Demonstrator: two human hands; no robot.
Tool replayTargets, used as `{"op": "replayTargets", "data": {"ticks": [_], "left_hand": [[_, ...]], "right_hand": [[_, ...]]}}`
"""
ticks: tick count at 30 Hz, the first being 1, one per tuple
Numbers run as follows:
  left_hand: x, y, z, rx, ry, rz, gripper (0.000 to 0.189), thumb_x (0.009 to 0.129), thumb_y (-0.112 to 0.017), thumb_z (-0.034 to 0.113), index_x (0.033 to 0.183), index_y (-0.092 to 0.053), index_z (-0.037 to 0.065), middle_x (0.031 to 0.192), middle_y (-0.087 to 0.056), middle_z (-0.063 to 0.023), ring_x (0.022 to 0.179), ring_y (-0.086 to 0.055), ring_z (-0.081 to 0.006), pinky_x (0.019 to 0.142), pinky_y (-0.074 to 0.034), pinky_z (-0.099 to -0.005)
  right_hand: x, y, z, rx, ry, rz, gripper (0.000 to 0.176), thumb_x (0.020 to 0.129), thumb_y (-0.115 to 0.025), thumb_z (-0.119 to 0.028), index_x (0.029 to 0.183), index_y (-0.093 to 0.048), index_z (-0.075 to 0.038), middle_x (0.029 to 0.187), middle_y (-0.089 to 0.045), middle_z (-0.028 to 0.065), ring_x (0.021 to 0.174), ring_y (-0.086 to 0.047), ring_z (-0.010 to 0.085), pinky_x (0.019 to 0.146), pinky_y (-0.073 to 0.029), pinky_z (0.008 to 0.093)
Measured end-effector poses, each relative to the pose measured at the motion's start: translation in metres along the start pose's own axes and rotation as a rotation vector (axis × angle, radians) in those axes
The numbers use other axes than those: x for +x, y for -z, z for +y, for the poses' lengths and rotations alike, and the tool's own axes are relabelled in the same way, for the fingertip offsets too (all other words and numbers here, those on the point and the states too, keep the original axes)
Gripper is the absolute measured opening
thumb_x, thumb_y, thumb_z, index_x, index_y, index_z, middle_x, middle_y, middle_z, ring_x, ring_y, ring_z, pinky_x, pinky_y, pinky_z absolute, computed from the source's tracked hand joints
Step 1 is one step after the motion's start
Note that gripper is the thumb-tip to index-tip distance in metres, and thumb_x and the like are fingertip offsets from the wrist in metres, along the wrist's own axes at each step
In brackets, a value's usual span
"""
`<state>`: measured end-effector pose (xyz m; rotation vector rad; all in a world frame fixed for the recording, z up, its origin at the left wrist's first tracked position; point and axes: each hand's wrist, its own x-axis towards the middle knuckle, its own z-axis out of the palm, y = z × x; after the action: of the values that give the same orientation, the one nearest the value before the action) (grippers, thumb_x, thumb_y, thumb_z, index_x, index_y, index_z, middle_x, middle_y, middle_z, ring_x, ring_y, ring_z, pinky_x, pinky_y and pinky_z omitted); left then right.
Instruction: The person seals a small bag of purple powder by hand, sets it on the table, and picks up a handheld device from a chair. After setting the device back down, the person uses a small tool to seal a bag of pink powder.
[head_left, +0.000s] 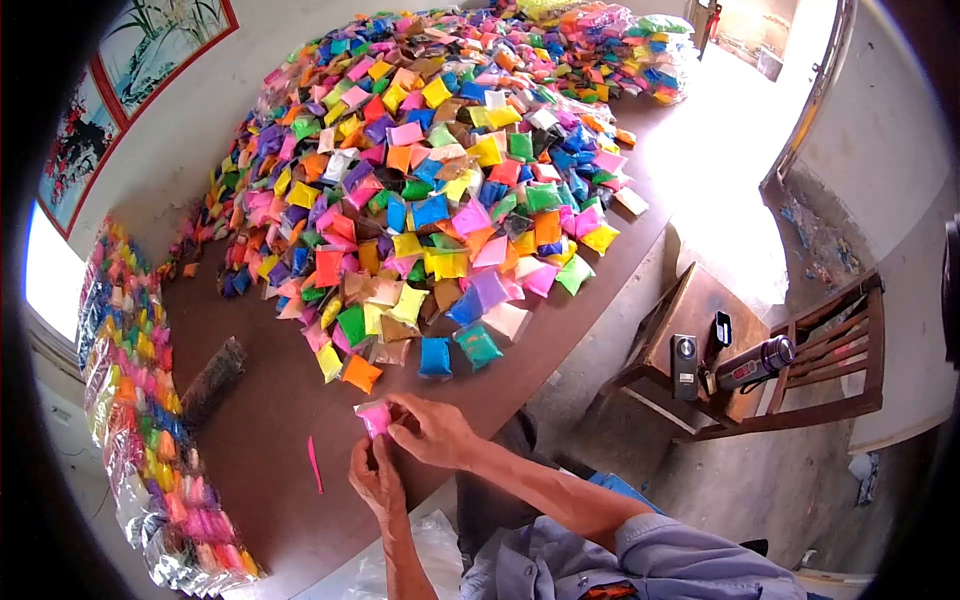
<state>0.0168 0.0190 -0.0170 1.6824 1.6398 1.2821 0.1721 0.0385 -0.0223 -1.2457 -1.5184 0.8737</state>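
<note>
Both of my hands meet over the near edge of a brown table [260, 420]. My left hand [376, 478] and my right hand [432, 430] pinch one small pink packet [374, 416] between their fingertips. Just beyond them spreads a huge heap of small coloured packets [420, 180], pink, yellow, blue, green, orange and purple. The nearest loose ones are an orange packet [360, 373] and a blue packet [435, 356]. A thin pink strip [315, 465] lies on the table to the left of my hands.
Stacked clear bags of sorted packets [150, 430] line the table's left edge, beside a dark bundle [212, 382]. To the right stands a wooden chair [740, 370] carrying a phone, a small device and a metal flask [755, 363]. A bright doorway opens at the far right.
</note>
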Motion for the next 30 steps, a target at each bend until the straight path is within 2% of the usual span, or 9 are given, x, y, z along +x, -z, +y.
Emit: {"op": "replayTargets", "data": {"ticks": [2,7,9,12,16,19,23,27,30], "left_hand": [[0.0,0.0,-0.005,0.032,-0.011,-0.007,0.031,0.105,-0.064,0.027,0.105,-0.069,-0.004,0.087,-0.068,-0.0108,0.079,-0.058,-0.0179,0.074,-0.049,-0.0354],[0.001,-0.001,0.002,0.031,-0.004,-0.063,0.031,0.105,-0.063,0.026,0.105,-0.07,-0.004,0.088,-0.069,-0.0112,0.08,-0.059,-0.0197,0.075,-0.05,-0.0365],[0.001,-0.005,0.009,-0.037,-0.061,0.006,0.031,0.105,-0.063,0.026,0.108,-0.071,-0.004,0.089,-0.07,-0.0104,0.077,-0.06,-0.0177,0.071,-0.05,-0.0348],[0.0,-0.002,-0.003,-0.044,0.075,-0.023,0.028,0.102,-0.066,0.024,0.111,-0.073,-0.002,0.093,-0.075,-0.0129,0.082,-0.069,-0.0195,0.075,-0.055,-0.0334],[0.002,-0.001,0.001,-0.007,0.133,-0.043,0.028,0.102,-0.067,0.024,0.111,-0.073,-0.002,0.093,-0.075,-0.0127,0.083,-0.07,-0.0186,0.075,-0.055,-0.0317],[0.002,-0.001,0.002,-0.05,0.14,-0.055,0.028,0.102,-0.067,0.023,0.11,-0.073,-0.003,0.094,-0.075,-0.0127,0.082,-0.07,-0.0184,0.075,-0.055,-0.0307],[-0.002,-0.008,-0.004,-0.159,0.177,-0.026,0.026,0.102,-0.065,0.019,0.112,-0.073,-0.003,0.089,-0.073,-0.0097,0.08,-0.065,-0.0142,0.074,-0.053,-0.0287],[-0.003,-0.001,0.009,-0.289,0.145,-0.054,0.024,0.102,-0.064,0.017,0.111,-0.073,-0.004,0.084,-0.07,-0.0068,0.078,-0.059,-0.0108,0.071,-0.05,-0.0281],[0.002,0.004,0.018,-0.103,0.003,-0.085,0.025,0.103,-0.064,0.021,0.101,-0.07,-0.003,0.076,-0.064,-0.0108,0.07,-0.055,-0.0137,0.064,-0.046,-0.0335]], "right_hand": [[-0.001,0.0,0.002,0.071,0.035,0.049,0.049,0.093,-0.072,-0.021,0.136,-0.056,-0.003,0.107,-0.073,0.0185,0.093,-0.074,0.0344,0.082,-0.059,0.043],[-0.002,0.0,0.004,0.082,0.04,0.101,0.052,0.092,-0.074,-0.019,0.138,-0.056,-0.003,0.11,-0.072,0.019,0.093,-0.073,0.0337,0.082,-0.059,0.0409],[-0.001,0.002,0.004,0.121,0.046,0.135,0.053,0.091,-0.076,-0.018,0.138,-0.056,-0.003,0.11,-0.071,0.0193,0.093,-0.073,0.0329,0.082,-0.058,0.0402],[0.009,0.011,0.005,0.117,0.043,0.336,0.049,0.093,-0.078,-0.016,0.137,-0.058,-0.003,0.106,-0.07,0.0086,0.085,-0.068,0.0116,0.075,-0.057,0.0283],[0.022,0.039,-0.004,0.254,-0.147,0.387,0.049,0.094,-0.078,-0.012,0.136,-0.056,0.0,0.107,-0.07,0.0076,0.088,-0.065,0.0076,0.074,-0.055,0.0257],[0.026,0.044,0.008,0.227,-0.146,0.422,0.053,0.092,-0.077,-0.02,0.136,-0.057,-0.001,0.105,-0.071,0.0138,0.091,-0.07,0.0162,0.082,-0.057,0.0314],[0.008,0.032,0.01,0.486,-0.267,0.203,0.059,0.09,-0.079,-0.016,0.14,-0.054,0.001,0.108,-0.072,0.0104,0.094,-0.068,0.0143,0.084,-0.057,0.0318],[0.001,0.02,-0.007,0.555,-0.293,0.026,0.06,0.09,-0.079,-0.014,0.14,-0.053,0.004,0.111,-0.072,0.0102,0.097,-0.068,0.0143,0.086,-0.057,0.0313],[0.0,0.012,-0.008,0.392,-0.252,-0.081,0.051,0.093,-0.077,-0.016,0.134,-0.058,0.007,0.113,-0.073,0.0112,0.1,-0.07,0.0154,0.089,-0.057,0.0298]]}}
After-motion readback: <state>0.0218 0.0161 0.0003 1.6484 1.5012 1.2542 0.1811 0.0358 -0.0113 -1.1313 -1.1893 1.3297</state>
